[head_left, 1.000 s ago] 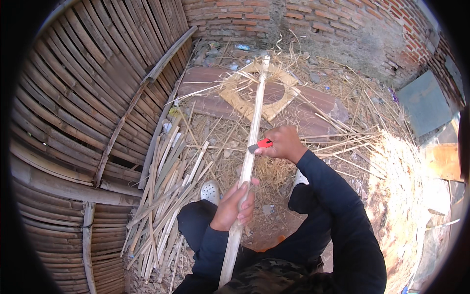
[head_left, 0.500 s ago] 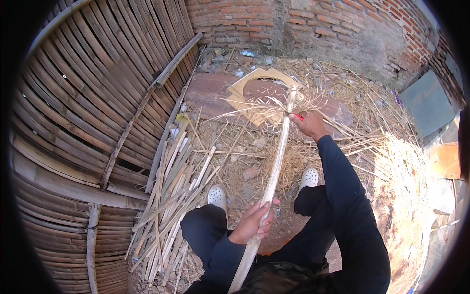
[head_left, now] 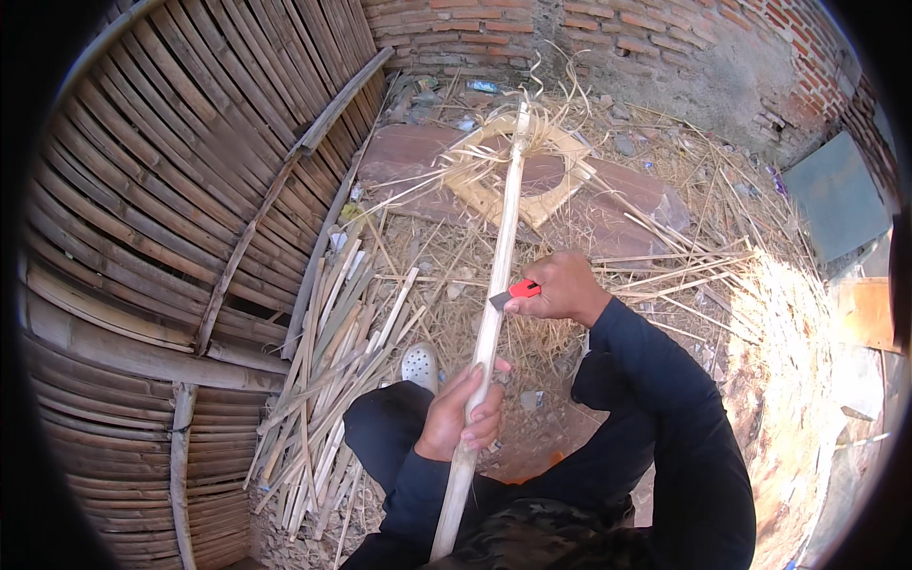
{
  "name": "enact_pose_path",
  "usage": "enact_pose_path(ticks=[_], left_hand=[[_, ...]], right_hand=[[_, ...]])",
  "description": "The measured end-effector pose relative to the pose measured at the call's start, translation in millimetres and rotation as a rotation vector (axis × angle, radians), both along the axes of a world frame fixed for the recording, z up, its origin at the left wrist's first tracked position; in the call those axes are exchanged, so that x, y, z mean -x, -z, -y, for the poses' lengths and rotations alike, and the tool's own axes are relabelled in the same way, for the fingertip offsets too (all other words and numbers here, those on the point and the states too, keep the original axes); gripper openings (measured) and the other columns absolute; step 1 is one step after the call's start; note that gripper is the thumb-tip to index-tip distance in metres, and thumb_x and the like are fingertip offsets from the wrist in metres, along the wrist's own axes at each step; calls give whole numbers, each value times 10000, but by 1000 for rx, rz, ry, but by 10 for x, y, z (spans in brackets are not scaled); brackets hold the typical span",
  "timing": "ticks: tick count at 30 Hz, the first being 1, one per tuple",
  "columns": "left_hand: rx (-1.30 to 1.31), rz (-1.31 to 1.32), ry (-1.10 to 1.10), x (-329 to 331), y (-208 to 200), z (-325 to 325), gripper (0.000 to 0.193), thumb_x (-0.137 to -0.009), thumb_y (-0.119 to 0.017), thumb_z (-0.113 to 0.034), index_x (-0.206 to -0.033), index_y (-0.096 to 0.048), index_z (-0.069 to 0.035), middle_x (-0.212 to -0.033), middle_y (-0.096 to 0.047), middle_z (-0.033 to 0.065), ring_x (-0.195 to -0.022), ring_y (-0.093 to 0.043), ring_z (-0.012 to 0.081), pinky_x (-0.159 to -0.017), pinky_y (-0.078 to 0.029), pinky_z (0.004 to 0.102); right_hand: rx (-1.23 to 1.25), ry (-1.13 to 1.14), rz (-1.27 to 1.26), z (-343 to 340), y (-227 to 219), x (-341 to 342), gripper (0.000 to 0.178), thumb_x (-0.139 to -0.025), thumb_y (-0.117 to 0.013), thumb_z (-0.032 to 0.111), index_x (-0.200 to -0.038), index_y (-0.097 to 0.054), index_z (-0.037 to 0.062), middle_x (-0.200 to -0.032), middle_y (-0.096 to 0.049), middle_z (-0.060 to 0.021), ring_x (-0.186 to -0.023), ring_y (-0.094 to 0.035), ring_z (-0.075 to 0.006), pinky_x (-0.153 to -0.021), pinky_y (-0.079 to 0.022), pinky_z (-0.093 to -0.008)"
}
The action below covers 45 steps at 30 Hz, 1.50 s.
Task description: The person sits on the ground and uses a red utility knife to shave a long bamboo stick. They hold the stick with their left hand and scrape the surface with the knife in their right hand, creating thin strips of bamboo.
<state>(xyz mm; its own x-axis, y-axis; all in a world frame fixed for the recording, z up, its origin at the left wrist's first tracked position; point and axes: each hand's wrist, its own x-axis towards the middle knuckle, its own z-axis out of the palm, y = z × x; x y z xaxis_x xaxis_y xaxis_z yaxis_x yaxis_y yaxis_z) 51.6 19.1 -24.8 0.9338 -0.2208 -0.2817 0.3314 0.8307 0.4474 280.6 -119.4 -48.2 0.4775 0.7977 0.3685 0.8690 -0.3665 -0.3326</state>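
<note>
Your left hand (head_left: 461,413), fingers clamped round the stick (head_left: 507,228), presumably steadies it between your legs (head_left: 385,427); your right hand (head_left: 562,288), fingers clamped on the knife (head_left: 525,289), holds the blade (head_left: 501,300) against its side.

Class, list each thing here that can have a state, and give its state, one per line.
Left hand, closed around the pale strip
Right hand, gripping the red knife
Red knife, blade exposed, at the strip's edge
Pale strip, held, curled shavings at its far end
Holed frame, lying over the reddish board
Slats, in a loose heap
</note>
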Motion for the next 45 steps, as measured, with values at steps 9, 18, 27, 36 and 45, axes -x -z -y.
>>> enact_pose_path(ticks=[9, 18, 27, 36, 45], left_hand=[[12, 13, 12, -54, -92, 98, 329, -1058, -299, -297, -1236, -420, -48, -606, -369, -12, -353, -291, 41, -309, -273, 196], [2, -39, 53, 214, -193, 334, 331, -1054, -315, -282, -1231, -418, -22, -606, -366, -17, -355, -286, 36, -310, -275, 191], [-190, -81, 2, 296, -193, 358, 343, -1050, -327, -267, -1229, -432, 6, -616, -392, 9, -358, -315, 58, -321, -307, 209], [-405, -24, -51, 266, -429, 279, 357, -1055, -320, -289, -1245, -450, -16, -642, -389, -1, -404, -332, 70, -377, -339, 212], [-522, -40, -43, 170, -453, 326, 361, -1054, -337, -303, -1263, -432, -25, -655, -370, -5, -427, -332, 67, -382, -321, 214]], right_hand=[[-98, 98, 223, 70, -13, -367, 653, -714, -600, 758, -586, -636, 118, -528, -577, -74, -494, -595, -281, -464, -434, -400], [-167, 501, 45, 247, -83, -1002, 706, -809, -493, 742, -660, -681, 78, -593, -618, -147, -570, -614, -356, -544, -474, -447], [-23, 554, -251, 243, -259, -770, 841, -832, -419, 779, -624, -657, -1, -586, -605, -189, -578, -622, -368, -557, -478, -456], [-24, 27, -38, 230, -318, 225, 711, -760, -530, 783, -549, -604, 108, -484, -531, -107, -464, -558, -315, -435, -402, -422], [-151, 75, 207, 175, -128, -60, 679, -711, -572, 785, -571, -625, 123, -500, -566, -84, -455, -578, -281, -428, -418, -387]])
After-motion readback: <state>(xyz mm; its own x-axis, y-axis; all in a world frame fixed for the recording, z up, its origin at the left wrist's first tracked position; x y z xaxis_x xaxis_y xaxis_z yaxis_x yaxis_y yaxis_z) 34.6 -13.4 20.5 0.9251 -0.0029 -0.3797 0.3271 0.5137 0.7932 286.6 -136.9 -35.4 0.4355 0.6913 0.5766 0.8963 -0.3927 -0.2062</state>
